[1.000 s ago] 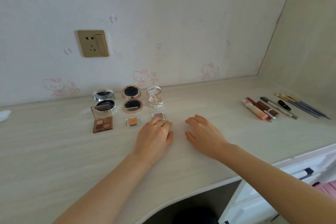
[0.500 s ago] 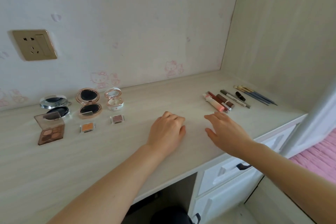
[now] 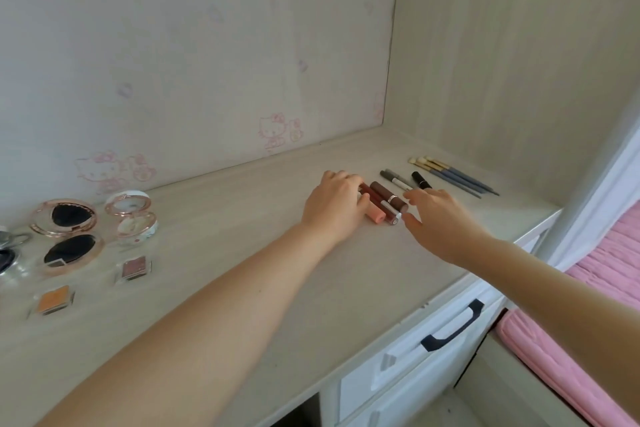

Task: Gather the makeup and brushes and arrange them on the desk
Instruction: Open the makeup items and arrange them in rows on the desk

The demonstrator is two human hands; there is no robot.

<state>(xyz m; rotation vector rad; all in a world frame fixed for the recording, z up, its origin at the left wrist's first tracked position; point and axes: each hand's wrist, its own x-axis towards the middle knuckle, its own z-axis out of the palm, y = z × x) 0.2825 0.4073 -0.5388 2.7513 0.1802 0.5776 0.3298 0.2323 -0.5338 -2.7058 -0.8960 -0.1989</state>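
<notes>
Makeup on the desk (image 3: 242,211)
The tubes (image 3: 381,192) sit mid-desk; the brushes (image 3: 453,176) lie at 2 o'clock from them, the round cases (image 3: 64,218) far off at 9 o'clock

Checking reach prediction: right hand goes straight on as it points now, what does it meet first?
Probably the brown tube, next in line from the right hand's spread fingers, pointing left and away. The hand's height over the desk is unclear, so it might pass above.
</notes>
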